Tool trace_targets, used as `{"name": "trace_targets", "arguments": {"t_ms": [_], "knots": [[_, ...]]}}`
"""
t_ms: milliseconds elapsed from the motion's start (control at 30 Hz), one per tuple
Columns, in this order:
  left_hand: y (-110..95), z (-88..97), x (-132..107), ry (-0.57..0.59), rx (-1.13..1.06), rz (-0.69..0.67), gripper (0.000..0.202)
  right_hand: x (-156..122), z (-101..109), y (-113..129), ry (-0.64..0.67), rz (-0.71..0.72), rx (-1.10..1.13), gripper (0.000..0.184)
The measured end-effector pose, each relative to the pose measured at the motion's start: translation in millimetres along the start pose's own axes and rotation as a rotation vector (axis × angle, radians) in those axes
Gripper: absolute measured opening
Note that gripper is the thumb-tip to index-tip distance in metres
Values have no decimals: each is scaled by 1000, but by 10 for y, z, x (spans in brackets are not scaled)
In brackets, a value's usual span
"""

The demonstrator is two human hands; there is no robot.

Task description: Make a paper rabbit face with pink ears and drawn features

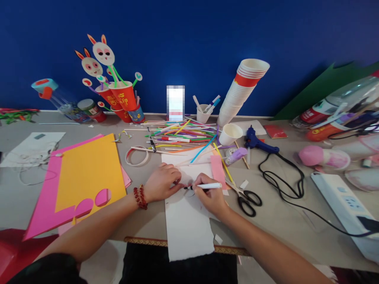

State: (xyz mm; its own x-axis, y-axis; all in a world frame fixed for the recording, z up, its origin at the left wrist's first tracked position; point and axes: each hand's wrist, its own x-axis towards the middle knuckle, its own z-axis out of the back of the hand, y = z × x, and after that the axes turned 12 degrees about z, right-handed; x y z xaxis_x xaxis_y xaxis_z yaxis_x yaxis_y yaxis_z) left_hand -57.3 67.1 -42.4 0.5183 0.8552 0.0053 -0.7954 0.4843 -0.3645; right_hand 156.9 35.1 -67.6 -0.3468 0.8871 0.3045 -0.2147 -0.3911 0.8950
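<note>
My right hand [211,197] grips a white marker [209,185], its dark tip pointing left, down at a sheet of white paper [189,232]. A faint curved outline shows on the paper under the tip. My left hand [164,182] lies on the same sheet, thumb stretched toward the marker tip and the other fingers slightly bent. What is under those fingers is hidden. The sheet's torn lower end hangs over the table's front edge. Close to my right hand lie black-handled scissors [250,200] and a strip of pink paper [217,170].
Colored sticks [180,134] are heaped behind the paper. A roll of tape [137,156] and yellow card [91,173] lie left. On the right are a blue glue gun [260,142], its black cord, a power strip [346,201] and stacked paper cups [241,94]. Red cup rabbits [122,96] stand back left.
</note>
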Motion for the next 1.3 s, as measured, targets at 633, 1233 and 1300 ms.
{"name": "trace_targets", "arguments": {"t_ms": [633, 1233, 1300], "knots": [[7, -8, -3, -4, 10, -6, 24, -5, 1, -3, -6, -6, -10, 13], [3, -4, -4, 4, 7, 1, 24, 0, 0, -1, 22, 3, -3, 12], [6, -8, -4, 0, 5, -2, 23, 2, 2, 4, 13, -3, -5, 13]]}}
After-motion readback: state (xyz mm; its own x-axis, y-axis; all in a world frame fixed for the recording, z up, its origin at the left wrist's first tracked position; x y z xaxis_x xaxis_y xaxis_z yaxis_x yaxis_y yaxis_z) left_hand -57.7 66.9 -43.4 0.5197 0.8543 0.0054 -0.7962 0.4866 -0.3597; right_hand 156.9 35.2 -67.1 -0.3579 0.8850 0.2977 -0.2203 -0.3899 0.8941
